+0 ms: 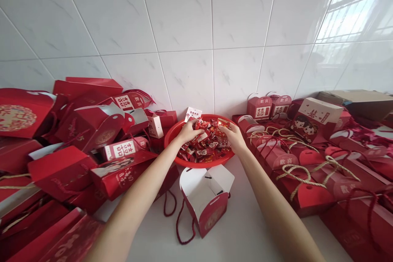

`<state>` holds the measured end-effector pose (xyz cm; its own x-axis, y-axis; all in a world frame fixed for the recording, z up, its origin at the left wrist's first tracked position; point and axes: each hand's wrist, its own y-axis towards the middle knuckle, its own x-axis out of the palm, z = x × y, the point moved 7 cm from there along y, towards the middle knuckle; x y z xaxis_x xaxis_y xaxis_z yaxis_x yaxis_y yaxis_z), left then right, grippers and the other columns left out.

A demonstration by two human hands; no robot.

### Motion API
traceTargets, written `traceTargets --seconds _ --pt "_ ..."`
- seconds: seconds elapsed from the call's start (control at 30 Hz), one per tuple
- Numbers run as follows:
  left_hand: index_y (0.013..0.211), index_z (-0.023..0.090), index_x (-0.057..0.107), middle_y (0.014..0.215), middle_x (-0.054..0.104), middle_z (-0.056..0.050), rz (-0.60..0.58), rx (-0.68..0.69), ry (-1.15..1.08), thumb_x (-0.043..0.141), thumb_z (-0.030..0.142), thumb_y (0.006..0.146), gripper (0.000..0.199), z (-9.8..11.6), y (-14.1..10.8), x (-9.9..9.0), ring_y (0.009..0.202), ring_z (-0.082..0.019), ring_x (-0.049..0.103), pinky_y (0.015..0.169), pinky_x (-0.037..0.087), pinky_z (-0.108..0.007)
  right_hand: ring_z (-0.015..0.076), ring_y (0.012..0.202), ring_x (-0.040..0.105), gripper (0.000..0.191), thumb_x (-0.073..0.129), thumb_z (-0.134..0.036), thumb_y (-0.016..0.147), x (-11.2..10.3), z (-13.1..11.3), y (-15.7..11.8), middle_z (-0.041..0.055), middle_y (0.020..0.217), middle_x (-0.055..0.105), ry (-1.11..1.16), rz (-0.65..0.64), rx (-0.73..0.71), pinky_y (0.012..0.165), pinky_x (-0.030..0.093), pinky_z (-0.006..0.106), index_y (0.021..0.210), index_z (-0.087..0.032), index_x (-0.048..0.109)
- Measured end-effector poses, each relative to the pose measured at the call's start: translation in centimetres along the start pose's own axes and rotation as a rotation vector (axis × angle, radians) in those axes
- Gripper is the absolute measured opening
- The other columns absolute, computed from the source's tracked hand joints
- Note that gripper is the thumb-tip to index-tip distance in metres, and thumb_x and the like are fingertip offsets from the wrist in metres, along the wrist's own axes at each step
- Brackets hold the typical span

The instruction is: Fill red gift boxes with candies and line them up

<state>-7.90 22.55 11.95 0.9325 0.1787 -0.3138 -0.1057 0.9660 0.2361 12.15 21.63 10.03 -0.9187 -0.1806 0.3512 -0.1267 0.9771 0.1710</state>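
A round red plastic basket (pixel 168 141) against the wall is filled with wrapped candies (pixel 204 152) in red and gold. Over its left side my left hand (pixel 188 132) has thumb and fingers closed about a red-wrapped candy, partly hidden by the fingers. On the right side of the basket, my right hand (pixel 233 136) pinches a red and gold wrapped candy (pixel 224 123). A white printed card (pixel 193 114) stands up just behind my left hand. In front of the basket sits an open red gift box (pixel 211 213) with a white inside and a dark red cord handle.
Red gift boxes (pixel 63 170) lie heaped on the left, several tilted or open. More closed boxes (pixel 276 155) with rope handles stand in rows on the right. A brown cardboard box (pixel 359 102) is at the far right. Behind everything rises a white tiled wall (pixel 184 28).
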Motion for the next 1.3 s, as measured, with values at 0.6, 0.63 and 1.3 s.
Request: traceTargets --seconds 0.6,0.63,1.3 --pt "0.096 0.023 0.077 0.097 0.079 -0.003 -0.275 0.257 0.502 0.066 0.022 0.074 0.024 2.5 -2.0 2.1 0.094 -0.023 0.072 0.089 0.053 -0.032 0.0219 0.079 0.069 0.031 0.076 -0.038 0.065 -0.1 -0.2 0.1 0.0032 0.084 0.075 -0.017 0.024 -0.042 0.073 0.056 0.035 0.089 -0.020 0.071" --pt "0.091 0.023 0.078 0.093 0.079 -0.003 -0.329 0.252 0.525 0.069 0.023 0.072 0.021 2.6 -2.3 2.4 0.091 -0.024 0.072 0.087 0.053 -0.031 0.0218 0.080 0.069 0.031 0.076 -0.038 0.065 -0.1 -0.3 0.1 0.0030 0.085 0.075 -0.007 0.025 -0.048 0.074 0.056 0.035 0.090 -0.020 0.071" --pt "0.098 0.021 0.067 0.096 0.072 -0.005 -0.068 0.267 0.403 0.073 0.033 0.073 0.027 5.6 -3.3 2.5 0.089 -0.023 0.066 0.083 0.051 -0.033 0.0202 0.079 0.070 0.033 0.077 -0.042 0.067 -0.2 -0.4 -0.3 0.0022 0.085 0.074 0.059 0.076 0.046 0.066 0.056 0.030 0.090 -0.021 0.071"
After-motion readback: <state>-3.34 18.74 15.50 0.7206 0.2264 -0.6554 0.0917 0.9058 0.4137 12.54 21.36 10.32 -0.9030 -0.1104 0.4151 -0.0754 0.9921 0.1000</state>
